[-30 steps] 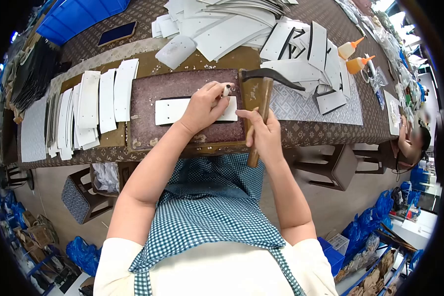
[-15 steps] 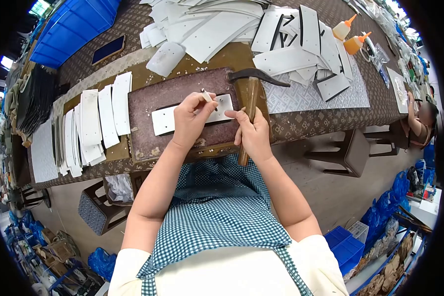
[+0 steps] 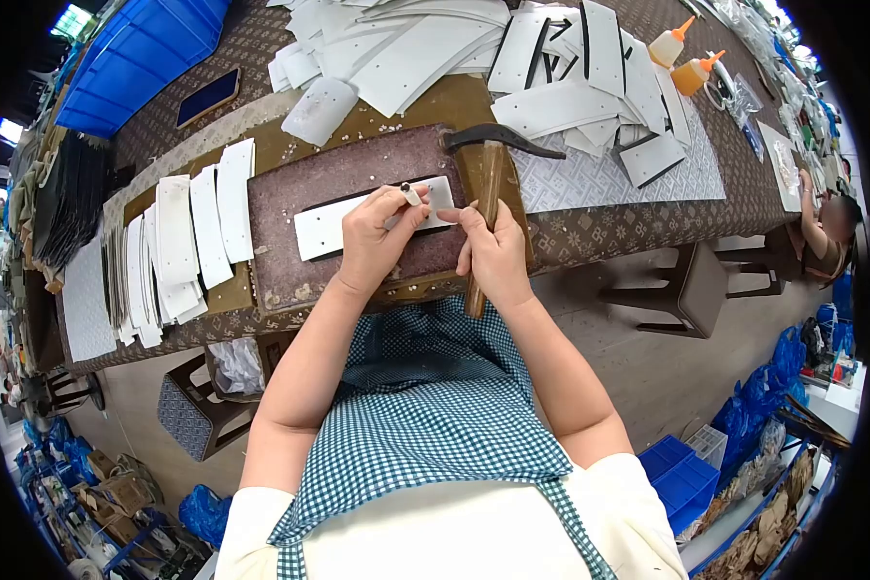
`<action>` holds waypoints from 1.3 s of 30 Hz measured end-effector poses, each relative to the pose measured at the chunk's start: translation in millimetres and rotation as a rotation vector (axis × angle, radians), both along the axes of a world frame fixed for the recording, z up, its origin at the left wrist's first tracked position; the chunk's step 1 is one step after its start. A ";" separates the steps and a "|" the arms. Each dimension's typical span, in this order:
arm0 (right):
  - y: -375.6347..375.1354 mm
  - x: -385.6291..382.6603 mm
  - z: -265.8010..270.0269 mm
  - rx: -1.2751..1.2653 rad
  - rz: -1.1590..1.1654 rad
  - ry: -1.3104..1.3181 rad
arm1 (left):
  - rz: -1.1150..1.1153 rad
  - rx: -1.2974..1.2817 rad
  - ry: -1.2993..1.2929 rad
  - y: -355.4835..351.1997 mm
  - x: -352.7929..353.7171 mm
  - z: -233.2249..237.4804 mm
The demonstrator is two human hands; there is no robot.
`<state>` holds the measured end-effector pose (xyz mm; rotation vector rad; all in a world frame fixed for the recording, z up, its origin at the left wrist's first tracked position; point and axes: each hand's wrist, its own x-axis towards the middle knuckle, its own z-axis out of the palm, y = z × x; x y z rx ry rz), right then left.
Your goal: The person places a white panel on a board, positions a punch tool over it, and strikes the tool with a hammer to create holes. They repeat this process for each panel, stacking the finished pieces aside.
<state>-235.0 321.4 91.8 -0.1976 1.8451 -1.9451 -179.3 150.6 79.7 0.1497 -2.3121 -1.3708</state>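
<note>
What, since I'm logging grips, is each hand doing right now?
Left hand: closed, holding a small pale tool.
Right hand: closed around a wooden hammer handle.

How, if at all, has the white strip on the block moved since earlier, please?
No; the white strip shows no clear shift against the maroon block.

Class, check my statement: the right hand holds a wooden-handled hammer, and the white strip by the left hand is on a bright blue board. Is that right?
Not quite: the board under the white strip is dark reddish, not bright blue, as the head view shows. The rest stands.
</note>
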 end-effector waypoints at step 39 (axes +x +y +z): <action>49.7 -7.2 120.6 0.556 0.344 0.313 | -0.023 -0.188 0.158 1.5 -8.1 -7.3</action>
